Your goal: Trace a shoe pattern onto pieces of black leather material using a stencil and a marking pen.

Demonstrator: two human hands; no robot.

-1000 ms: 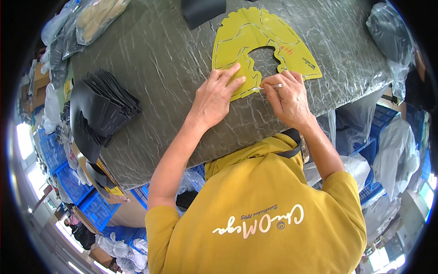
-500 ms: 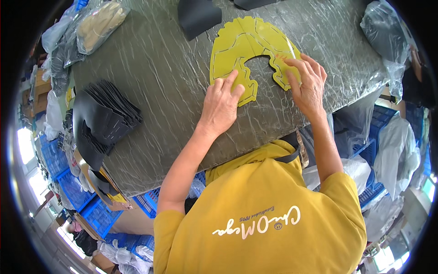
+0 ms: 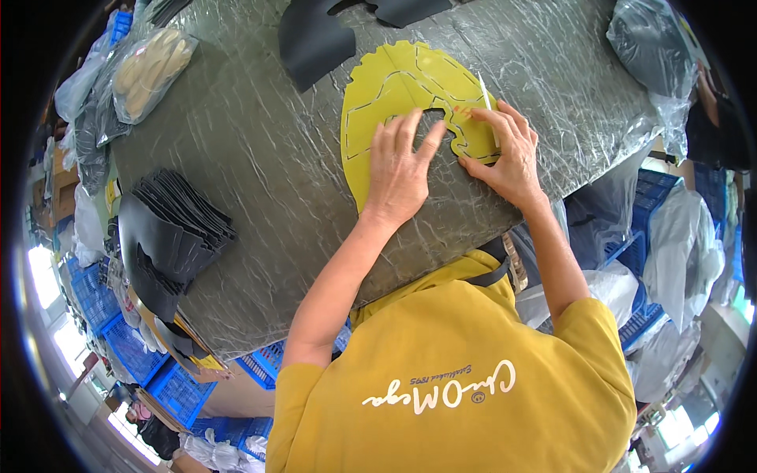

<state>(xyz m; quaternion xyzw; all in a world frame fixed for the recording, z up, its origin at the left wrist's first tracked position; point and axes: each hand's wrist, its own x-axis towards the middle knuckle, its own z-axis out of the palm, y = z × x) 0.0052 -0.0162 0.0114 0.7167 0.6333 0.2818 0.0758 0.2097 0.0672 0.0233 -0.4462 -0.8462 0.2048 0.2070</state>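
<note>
A yellow horseshoe-shaped template (image 3: 394,91), with dashed slots and a notched outer edge, lies on the dark table. My left hand (image 3: 398,169) is over its left arm with fingers apart, covering the inner edge there. It holds nothing that I can see. At the template's right arm, my right hand (image 3: 509,154) has its thumb by the inner end and its fingers bent over the yellow surface. A slim white pen-like stick (image 3: 485,92) with a pointed tip juts up from among those fingers; its lower part is hidden.
Black cut pieces (image 3: 319,47) lie beyond the template. A fanned stack of black pieces (image 3: 169,236) sits at the table's left. Plastic bags (image 3: 154,75) rest at the far left corner, another bag (image 3: 650,47) at far right. Blue crates (image 3: 181,394) stand below the table (image 3: 276,197).
My left hand has moved right and its fingers have spread over the template. The right hand's fingers have bent further. Black pieces and template appear shifted left in the view.
</note>
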